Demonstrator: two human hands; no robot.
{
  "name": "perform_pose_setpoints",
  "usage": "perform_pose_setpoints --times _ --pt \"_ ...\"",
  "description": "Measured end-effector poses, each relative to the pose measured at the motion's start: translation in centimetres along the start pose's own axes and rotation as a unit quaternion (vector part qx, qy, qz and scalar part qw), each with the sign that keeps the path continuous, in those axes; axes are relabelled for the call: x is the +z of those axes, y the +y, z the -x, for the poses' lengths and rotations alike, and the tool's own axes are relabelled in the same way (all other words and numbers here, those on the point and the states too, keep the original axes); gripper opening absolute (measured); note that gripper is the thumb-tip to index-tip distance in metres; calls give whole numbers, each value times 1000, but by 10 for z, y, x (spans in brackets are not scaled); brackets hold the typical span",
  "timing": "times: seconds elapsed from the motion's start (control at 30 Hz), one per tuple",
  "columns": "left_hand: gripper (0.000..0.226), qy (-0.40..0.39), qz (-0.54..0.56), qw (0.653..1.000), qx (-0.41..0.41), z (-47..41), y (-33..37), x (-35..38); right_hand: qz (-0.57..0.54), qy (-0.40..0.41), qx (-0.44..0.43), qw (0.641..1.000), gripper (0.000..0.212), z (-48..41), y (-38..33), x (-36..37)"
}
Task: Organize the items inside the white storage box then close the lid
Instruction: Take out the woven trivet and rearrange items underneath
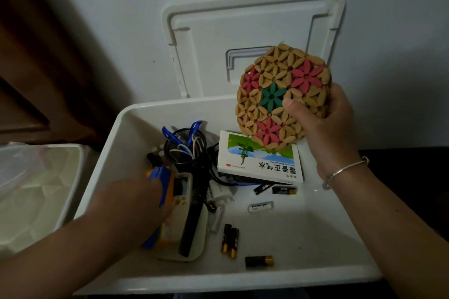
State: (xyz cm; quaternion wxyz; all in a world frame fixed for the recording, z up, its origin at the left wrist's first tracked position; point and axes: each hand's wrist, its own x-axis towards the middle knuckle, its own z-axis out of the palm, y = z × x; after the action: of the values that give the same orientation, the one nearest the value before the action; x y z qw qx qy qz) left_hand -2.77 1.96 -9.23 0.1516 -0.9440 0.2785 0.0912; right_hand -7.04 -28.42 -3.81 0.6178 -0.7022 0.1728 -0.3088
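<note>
Head view. White storage box [243, 281] is open, its lid [218, 31] propped upright against the wall behind.

Right hand [323, 116]: grip closed on the right edge of the round woven mat [274, 90], thumb across its face. The mat is held on edge, face toward the camera, above the box's far right, with the medicine carton [260, 162] below it.

Left hand [136, 201] is down on the remote [182, 192] cluster at the left. It is blurred; cannot tell whether its grip is closed.

Loose batteries [229, 240] lie on the near floor.

Judgement: the mat must tip flat, and the barest floor lies near-right, on the right hand's side.
</note>
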Motion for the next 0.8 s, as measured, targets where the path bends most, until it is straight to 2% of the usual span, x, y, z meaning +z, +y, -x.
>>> perform_pose_setpoints --times 0.03,0.1,0.13,0.2,0.3,0.37,0.57,0.67,0.8 --pt "46 19 23 998 49 -3 9 -5 -3 0 -1 1000 32 0 0 0" --pt "41 2 48 987 151 -7 40 -28 -8 2 -2 1000 33 -1 0 0" --pt "40 8 69 971 228 -8 57 -32 -10 3 -1 1000 34 -1 1 0" --pt "41 -34 68 936 343 -17 83 -35 -11 1 -1 1000 36 -1 1 0" --pt "46 -102 36 896 430 -32 110 -16 -5 0 -3 1000 36 -2 1 1" --pt "42 -86 3 881 466 -37 125 0 -5 -1 -5 1000 35 -2 1 0" --pt "33 -26 -41 877 479 -44 140 18 3 4 -3 1000 35 -4 1 -1" --pt "32 -51 -55 885 459 -46 145 12 15 3 -3 1000 35 -4 0 -2" --pt "32 -118 -31 929 349 -47 148 3 32 6 2 999 34 -5 0 -2"
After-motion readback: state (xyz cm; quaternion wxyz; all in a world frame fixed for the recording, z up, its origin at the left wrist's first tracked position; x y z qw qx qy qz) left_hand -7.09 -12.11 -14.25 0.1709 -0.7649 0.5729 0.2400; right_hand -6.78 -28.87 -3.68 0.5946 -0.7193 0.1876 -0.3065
